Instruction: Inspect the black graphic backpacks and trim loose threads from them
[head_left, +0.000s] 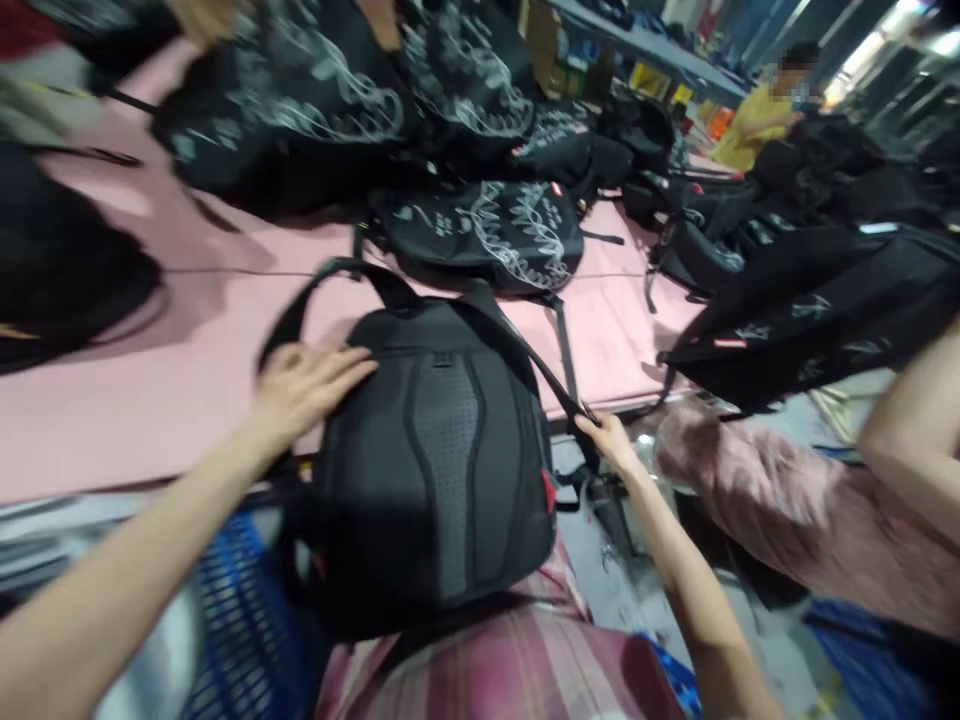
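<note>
Leftmost, the left hand [304, 388] was laid flat on the upper corner of a black backpack [442, 470], fingers [346, 368] loosely spread. The backpack was hung back-panel-up over the edge of the pink counter [112, 420]. Its shoulder strap [525, 350] was pinched at the end by the fingers of the right hand [609, 440]. Printed backpacks [499, 235] were piled behind; another person's arm [911, 430] was seen far right.

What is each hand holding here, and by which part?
The right hand grips the black backpack by the end of its shoulder strap; the left hand lies flat on its top, gripping nothing.
</note>
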